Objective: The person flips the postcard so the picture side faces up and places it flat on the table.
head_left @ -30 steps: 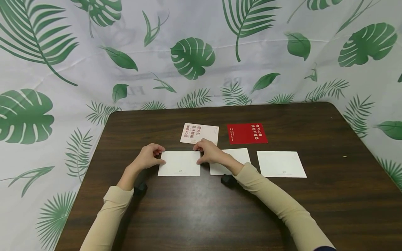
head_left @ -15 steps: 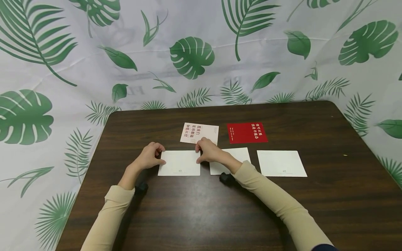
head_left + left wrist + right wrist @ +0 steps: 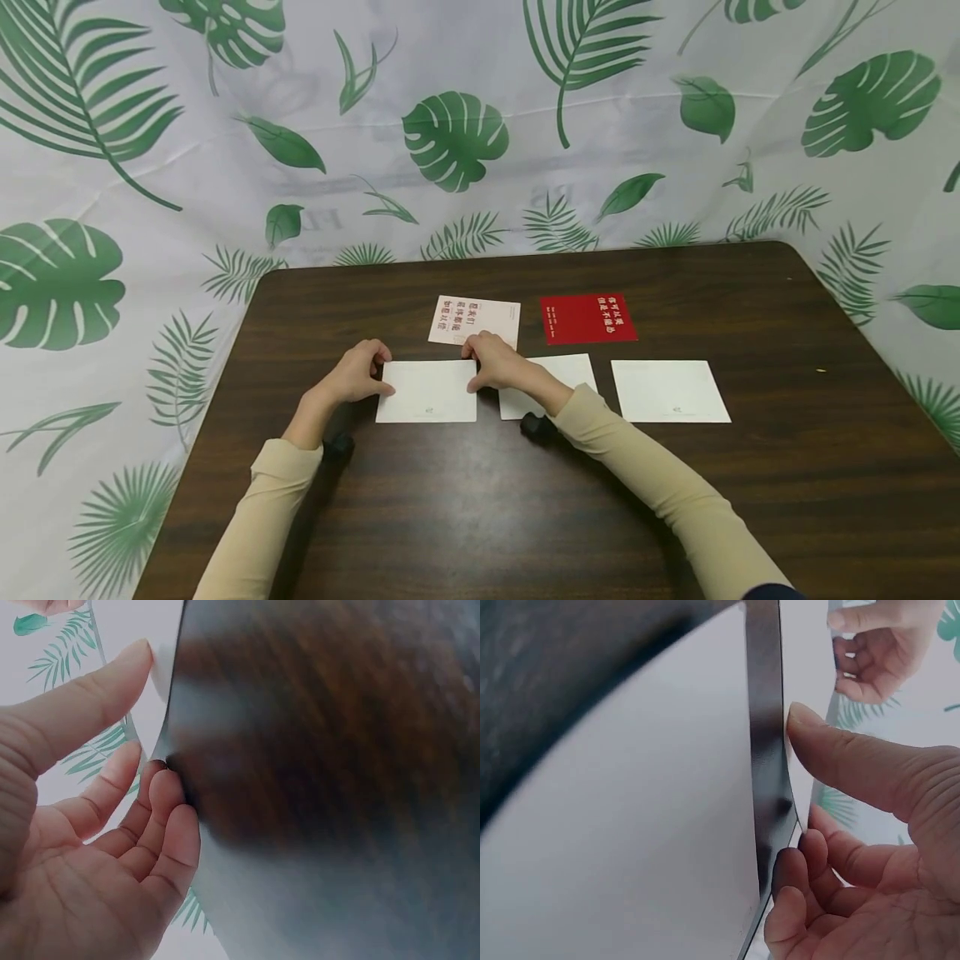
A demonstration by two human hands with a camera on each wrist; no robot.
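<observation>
A blank white card with a tiny mark near its lower edge lies on the brown table, leftmost in its row. My left hand holds its left edge, thumb low and index finger near the upper corner. At the opposite edge my right hand grips it the same way. In the left wrist view the thumb presses the card's edge and the other fingers curl behind. The right wrist view has the thumb against the card. A second white card is partly hidden beneath my right wrist.
A third white card lies farther right. Behind the row are a pale printed card and a red card with white lettering. The dark wooden table ends at a leaf-patterned cloth.
</observation>
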